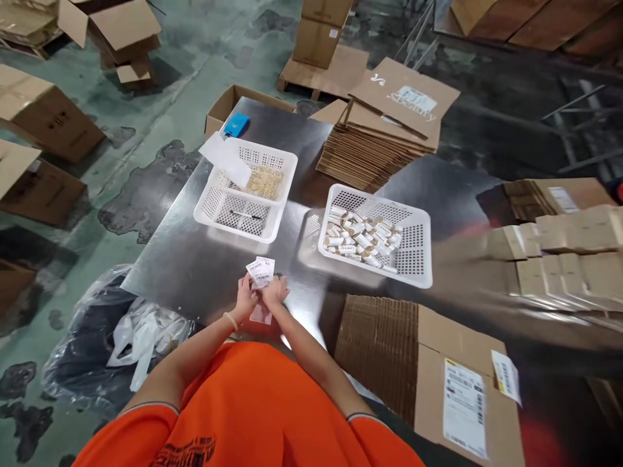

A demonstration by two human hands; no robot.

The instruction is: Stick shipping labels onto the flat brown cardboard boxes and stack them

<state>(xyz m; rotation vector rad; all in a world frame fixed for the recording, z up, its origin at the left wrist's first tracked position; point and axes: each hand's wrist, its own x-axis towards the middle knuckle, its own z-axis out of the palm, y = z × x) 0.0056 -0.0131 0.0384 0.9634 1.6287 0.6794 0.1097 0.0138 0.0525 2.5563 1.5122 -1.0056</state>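
My left hand (245, 298) is closed on the left edge of a few white barcode labels (261, 271), which fan out above the fingers. From the right, my right hand (275, 291) grips the lower right part of the same labels. Both hands are close together over the near edge of the metal table (224, 263). Below them a pale slip (261, 314) shows against the tabletop; whether it is joined to the labels is hidden by the hands.
Beyond the hands stand a white divided basket (287, 194) with yellow bands and a pen, and a white basket (423, 259) of small labelled rolls. Flattened cartons (370, 149) are stacked behind; more cardboard (379, 357) lies at right. A lined bin (92, 350) is at left.
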